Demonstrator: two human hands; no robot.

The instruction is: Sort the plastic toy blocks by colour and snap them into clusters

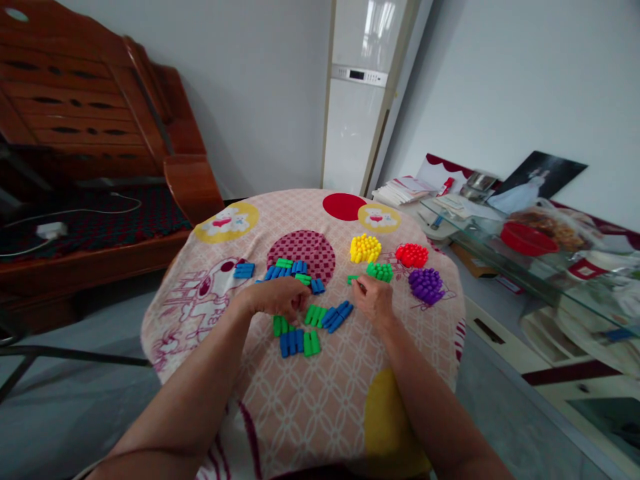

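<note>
Loose blue [291,343] and green [311,343] plastic pegs lie in small rows around my left hand [286,298]. Its fingers are bent down and drawn together over the rows; what they hold, if anything, is hidden. My right hand [371,299] is closed at the near edge of a green peg cluster [380,271], with a small green peg [353,279] at its fingertips. Beyond and beside it, tight clusters of yellow pegs [365,248], red pegs [413,255] and purple pegs [426,286] stand on the cloth. A separate blue group [244,270] lies farther left.
A patterned cloth covers the round table [330,400]. At left is a wooden bench [90,100] with a white adapter. On the right, a glass-topped cabinet [480,260] carries papers, a red bowl [529,239] and bags. A tall white appliance [357,127] stands behind.
</note>
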